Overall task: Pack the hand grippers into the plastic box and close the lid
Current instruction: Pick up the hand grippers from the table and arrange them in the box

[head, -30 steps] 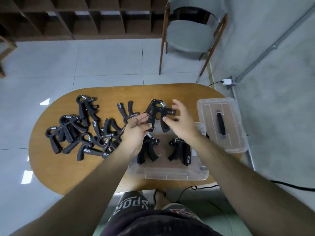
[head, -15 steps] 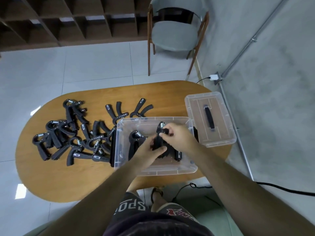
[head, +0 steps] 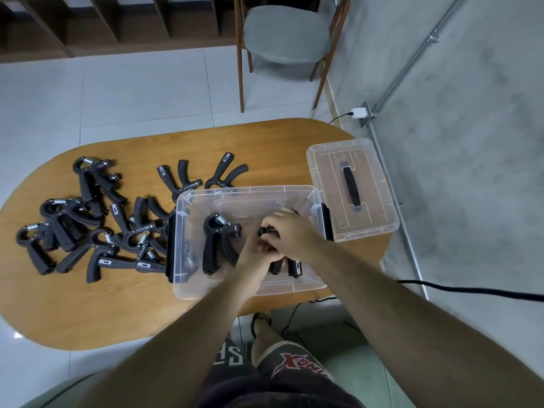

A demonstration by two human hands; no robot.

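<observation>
Lower now inside the box (head: 250, 190), left hand (head: 257, 256) and right hand (head: 291, 232) curl round a gripper (head: 266, 231), seemingly seating it beside another (head: 216, 248); lid (head: 323, 160) lies aside, centre right.

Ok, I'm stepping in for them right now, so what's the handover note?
Left hand and right hand: both inside the plastic box, gripping the held gripper at its right side.
Done: a loose gripper lies in the box's left part; a second gripper shows under the hands.
Left: set this one down, pack the pile from the table, then fit the lid, which lies right of the box.
</observation>
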